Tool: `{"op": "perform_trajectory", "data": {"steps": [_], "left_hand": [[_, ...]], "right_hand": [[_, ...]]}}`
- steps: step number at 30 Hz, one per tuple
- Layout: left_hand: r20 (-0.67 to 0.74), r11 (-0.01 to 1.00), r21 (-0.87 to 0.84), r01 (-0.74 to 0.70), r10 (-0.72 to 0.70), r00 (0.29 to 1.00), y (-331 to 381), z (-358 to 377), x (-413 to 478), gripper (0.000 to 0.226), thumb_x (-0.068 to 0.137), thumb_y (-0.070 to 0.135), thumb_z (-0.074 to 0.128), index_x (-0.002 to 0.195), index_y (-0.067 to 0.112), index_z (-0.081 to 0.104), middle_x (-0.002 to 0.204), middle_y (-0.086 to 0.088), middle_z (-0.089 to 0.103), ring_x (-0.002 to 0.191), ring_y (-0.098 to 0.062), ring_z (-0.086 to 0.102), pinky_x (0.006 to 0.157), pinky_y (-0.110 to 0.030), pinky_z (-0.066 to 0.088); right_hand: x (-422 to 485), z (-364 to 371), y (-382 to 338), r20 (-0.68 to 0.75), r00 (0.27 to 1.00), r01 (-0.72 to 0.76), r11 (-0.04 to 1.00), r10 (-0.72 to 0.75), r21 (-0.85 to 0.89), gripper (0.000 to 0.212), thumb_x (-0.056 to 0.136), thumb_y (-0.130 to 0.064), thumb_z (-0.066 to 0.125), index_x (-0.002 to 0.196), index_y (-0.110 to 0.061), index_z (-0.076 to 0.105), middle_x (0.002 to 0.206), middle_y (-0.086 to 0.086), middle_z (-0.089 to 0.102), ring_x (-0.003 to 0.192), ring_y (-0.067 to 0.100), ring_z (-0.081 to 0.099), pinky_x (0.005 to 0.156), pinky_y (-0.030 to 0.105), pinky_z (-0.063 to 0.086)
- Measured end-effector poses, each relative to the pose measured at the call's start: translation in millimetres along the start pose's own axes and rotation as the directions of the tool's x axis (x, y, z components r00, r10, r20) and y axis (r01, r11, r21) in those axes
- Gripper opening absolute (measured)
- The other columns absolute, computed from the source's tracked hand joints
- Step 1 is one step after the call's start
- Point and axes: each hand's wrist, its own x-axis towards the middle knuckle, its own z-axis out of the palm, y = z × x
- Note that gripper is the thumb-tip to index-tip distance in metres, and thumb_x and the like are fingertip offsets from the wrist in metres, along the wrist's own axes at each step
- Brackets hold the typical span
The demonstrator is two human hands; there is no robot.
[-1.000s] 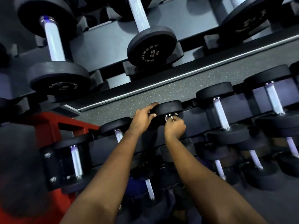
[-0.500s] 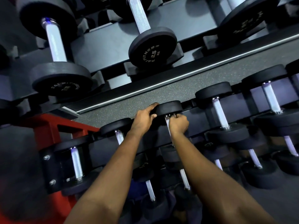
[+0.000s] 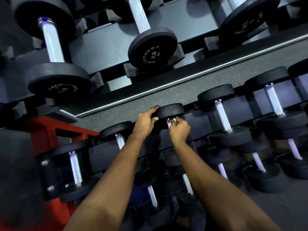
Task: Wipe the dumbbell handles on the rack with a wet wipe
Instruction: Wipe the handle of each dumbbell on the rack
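Black rubber dumbbell head (image 3: 170, 110) sits mid-rack (image 3: 198, 120). The left grip (image 3: 146, 121) curls over its left edge, thumb tucked beneath. The right grip (image 3: 179, 129) is closed round the chrome handle (image 3: 168, 123) just under that head, pinching a scrap of white wet wipe (image 3: 175, 119) against the metal.

Dumbbell heads (image 3: 215, 93) crowding — narrow gaps
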Motion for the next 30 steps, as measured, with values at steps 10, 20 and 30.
{"op": "perform_trajectory", "data": {"steps": [10, 20, 30], "left_hand": [[0.13, 1.0, 0.027, 0.004, -0.008, 0.992, 2.3, -5.5, -9.5, 0.068, 0.098, 0.005, 0.058, 0.155, 0.031, 0.03, 0.159, 0.006, 0.032, 0.143, -0.014, 0.033, 0.108, -0.01, 0.013], [-0.182, 0.97, -0.212, 0.117, -0.157, 0.971, 30.2, 8.9, -48.9, 0.029, 0.094, 0.007, 0.059, 0.12, 0.02, 0.066, 0.114, -0.008, 0.07, 0.102, -0.027, 0.067, 0.094, -0.041, 0.054], [-0.053, 0.965, -0.218, 0.146, -0.161, 0.986, 53.3, 22.3, -73.6, 0.029, 0.086, 0.006, 0.07, 0.111, 0.02, 0.068, 0.107, 0.003, 0.069, 0.098, -0.012, 0.06, 0.079, -0.018, 0.041]], "right_hand": [[27.1, -11.9, 10.1, 0.195, 0.981, -0.024, 0.999, 0.016, 0.036, 0.017, 0.089, -0.014, 0.063, 0.076, -0.004, 0.069, 0.084, 0.021, 0.07, 0.079, 0.024, 0.059, 0.074, 0.036, 0.046], [7.8, -58.3, 2.9, 0.343, 0.908, 0.221, 0.97, -0.242, 0.099, 0.009, 0.091, -0.018, 0.065, 0.092, -0.013, 0.072, 0.087, 0.0, 0.071, 0.084, 0.016, 0.065, 0.075, 0.025, 0.047], [7.4, -94.9, -7.4, 0.521, 0.76, 0.364, 0.919, -0.387, 0.151, 0.022, 0.076, 0.005, 0.075, 0.077, -0.013, 0.063, 0.071, -0.003, 0.065, 0.058, -0.004, 0.056, 0.062, 0.013, 0.048]]}}
